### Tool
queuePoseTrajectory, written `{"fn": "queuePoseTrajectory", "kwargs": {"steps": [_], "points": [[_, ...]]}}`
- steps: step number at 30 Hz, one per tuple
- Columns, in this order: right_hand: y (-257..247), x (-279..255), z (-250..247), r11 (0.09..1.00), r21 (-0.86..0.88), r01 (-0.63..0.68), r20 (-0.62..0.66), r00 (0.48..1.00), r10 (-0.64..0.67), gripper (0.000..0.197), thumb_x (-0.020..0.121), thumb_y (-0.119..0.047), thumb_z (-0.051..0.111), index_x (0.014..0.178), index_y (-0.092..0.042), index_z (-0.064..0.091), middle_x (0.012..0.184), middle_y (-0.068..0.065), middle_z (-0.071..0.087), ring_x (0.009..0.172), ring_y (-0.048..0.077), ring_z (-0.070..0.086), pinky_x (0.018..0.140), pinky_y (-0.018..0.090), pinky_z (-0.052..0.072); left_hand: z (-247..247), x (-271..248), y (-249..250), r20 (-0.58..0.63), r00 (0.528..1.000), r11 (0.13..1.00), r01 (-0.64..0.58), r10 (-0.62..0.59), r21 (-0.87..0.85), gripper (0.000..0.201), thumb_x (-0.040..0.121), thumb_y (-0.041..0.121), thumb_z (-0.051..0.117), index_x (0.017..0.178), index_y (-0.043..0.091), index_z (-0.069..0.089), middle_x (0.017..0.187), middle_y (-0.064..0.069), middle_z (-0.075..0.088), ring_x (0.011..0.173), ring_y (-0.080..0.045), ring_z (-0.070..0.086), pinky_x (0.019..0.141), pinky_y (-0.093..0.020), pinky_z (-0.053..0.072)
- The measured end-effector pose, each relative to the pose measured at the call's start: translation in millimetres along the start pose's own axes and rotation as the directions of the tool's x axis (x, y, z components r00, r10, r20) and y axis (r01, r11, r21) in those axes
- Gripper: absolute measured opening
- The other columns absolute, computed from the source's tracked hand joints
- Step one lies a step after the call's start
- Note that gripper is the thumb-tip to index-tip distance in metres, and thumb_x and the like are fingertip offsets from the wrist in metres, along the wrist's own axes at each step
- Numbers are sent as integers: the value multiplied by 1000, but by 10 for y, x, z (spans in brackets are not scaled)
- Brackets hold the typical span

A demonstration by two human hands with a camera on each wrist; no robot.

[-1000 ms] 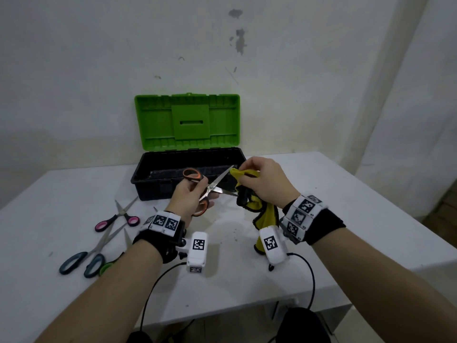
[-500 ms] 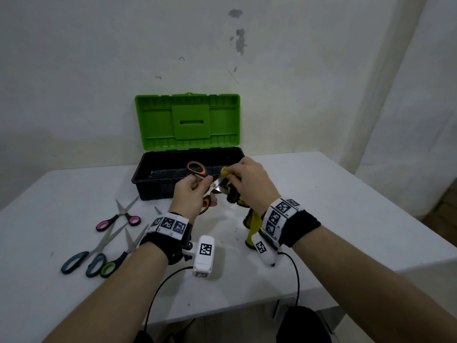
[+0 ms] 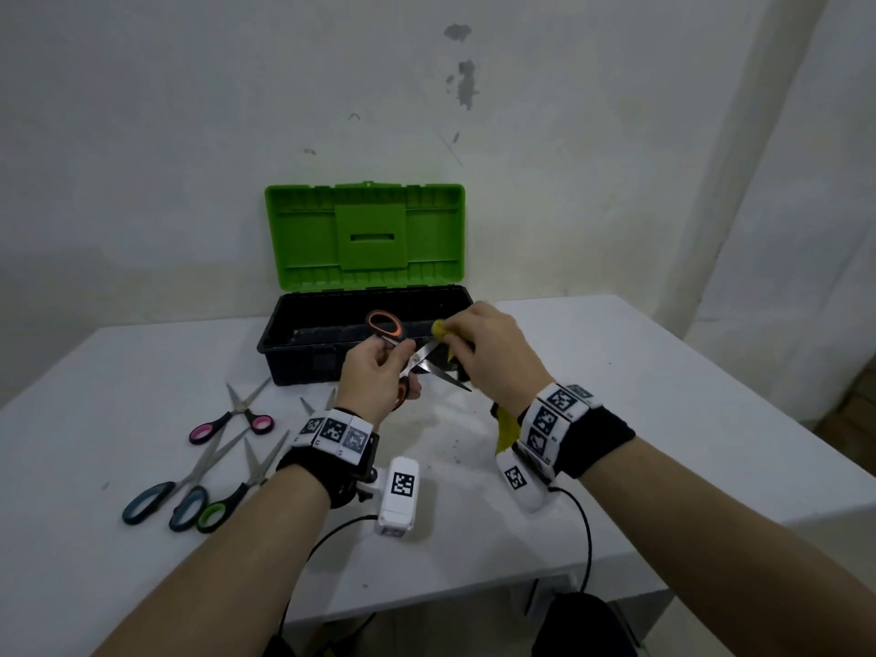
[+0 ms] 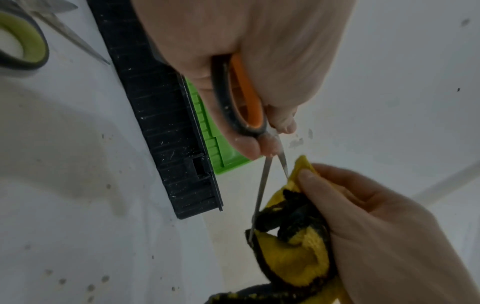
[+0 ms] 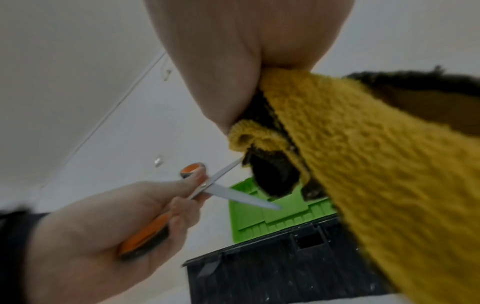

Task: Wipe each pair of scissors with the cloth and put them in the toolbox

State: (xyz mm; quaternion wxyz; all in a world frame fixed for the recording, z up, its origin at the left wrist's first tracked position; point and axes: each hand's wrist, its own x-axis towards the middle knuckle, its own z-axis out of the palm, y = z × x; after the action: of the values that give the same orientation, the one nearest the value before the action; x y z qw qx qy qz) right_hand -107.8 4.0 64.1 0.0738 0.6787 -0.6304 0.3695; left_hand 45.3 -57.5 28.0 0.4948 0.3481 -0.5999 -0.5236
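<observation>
My left hand (image 3: 379, 372) grips the orange-handled scissors (image 3: 386, 324) by the handles, blades spread apart, just in front of the toolbox (image 3: 303, 343). My right hand (image 3: 488, 353) holds the yellow and black cloth (image 3: 505, 426) and pinches it round the upper blade. The lower blade (image 3: 448, 376) sticks out bare. In the left wrist view the cloth (image 4: 293, 253) bunches against both blades of the scissors (image 4: 241, 102). In the right wrist view the cloth (image 5: 363, 164) hangs from my palm and the scissors (image 5: 223, 189) point toward it. The black toolbox stands open with its green lid (image 3: 365, 237) upright.
Three more pairs lie on the white table (image 3: 616, 372) at the left: pink-handled scissors (image 3: 234, 419), teal-handled scissors (image 3: 175, 493) and green-handled scissors (image 3: 237, 490). Another pair's blade tips (image 3: 317, 403) peek out behind my left wrist. The wall rises right behind the toolbox.
My right hand has slid the cloth along the upper blade toward the pivot, closing on my left hand. The scissors have tilted so one handle loop stands higher.
</observation>
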Motion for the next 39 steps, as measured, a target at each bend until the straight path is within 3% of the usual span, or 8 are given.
{"fn": "queuePoseTrajectory", "kwargs": {"steps": [3, 8, 14, 19, 22, 26, 33, 39], "points": [[-81, -64, 83, 998, -41, 49, 105, 993, -45, 23, 97, -23, 53, 110, -12, 70, 100, 6, 56, 86, 24, 56, 75, 41, 51, -1, 11, -16, 21, 999, 998, -35, 34, 48, 21, 99, 13, 58, 81, 1, 56, 69, -16, 57, 45, -23, 57, 51, -34, 54], [86, 84, -79, 973, -137, -185, 12, 982, 189, 23, 99, -23, 47, 105, -13, 66, 101, 7, 52, 87, 29, 56, 75, 41, 51, -31, 2, -53, 25, 997, 986, -81, 78, 148, 20, 98, 14, 59, 83, 1, 60, 58, -15, 61, 47, -24, 59, 52, -34, 55], [-102, -49, 9, 996, -60, 60, 132, 990, -51, 20, 96, -24, 54, 106, -14, 68, 99, 5, 56, 87, 24, 56, 75, 41, 50, 10, 12, 4, 50, 998, 995, -33, 29, 94, 22, 99, 13, 58, 81, 0, 57, 51, 10, 56, 45, -24, 57, 51, -33, 54], [147, 37, -96, 988, -46, -149, -21, 989, 148, 18, 96, -24, 55, 102, -15, 69, 94, 2, 55, 86, 23, 55, 72, 32, 45, -25, -12, -8, 15, 1000, 1000, 6, -6, 30, 22, 99, 11, 57, 86, -6, 56, 66, -10, 53, 43, -19, 55, 51, -32, 55], [177, -13, -114, 1000, 27, -15, -84, 996, 17, 14, 94, -21, 59, 100, -15, 71, 92, -1, 57, 84, 20, 58, 73, 28, 46, -27, 2, -10, -6, 998, 998, 63, -63, -10, 22, 100, 15, 57, 88, -4, 58, 62, -14, 55, 44, -18, 56, 50, -29, 53], [94, -110, 1, 981, 20, 193, 20, 981, -194, 13, 92, -16, 62, 100, -14, 73, 99, 1, 62, 82, 17, 61, 74, 31, 52, 51, 7, 11, 23, 986, 979, 165, -163, -121, 23, 100, 14, 57, 81, 3, 57, 60, -9, 53, 43, -17, 52, 47, -27, 50], [300, 11, -148, 996, 43, -72, -210, 974, 80, 16, 93, -20, 63, 101, -12, 74, 92, 2, 58, 79, 17, 57, 72, 28, 50, 25, -20, 23, 43, 978, 967, 207, -203, -148, 22, 99, 14, 58, 80, 4, 56, 58, -4, 51, 47, -16, 52, 48, -27, 51], [123, -156, -20, 985, 27, 169, -48, 985, -168, 17, 93, -16, 62, 105, -12, 73, 94, 4, 58, 77, 20, 59, 70, 31, 51, 63, -23, 33, 50, 981, 973, 191, -186, -131, 23, 100, 15, 56, 80, 4, 56, 53, -5, 52, 45, -16, 51, 47, -26, 50]]}}
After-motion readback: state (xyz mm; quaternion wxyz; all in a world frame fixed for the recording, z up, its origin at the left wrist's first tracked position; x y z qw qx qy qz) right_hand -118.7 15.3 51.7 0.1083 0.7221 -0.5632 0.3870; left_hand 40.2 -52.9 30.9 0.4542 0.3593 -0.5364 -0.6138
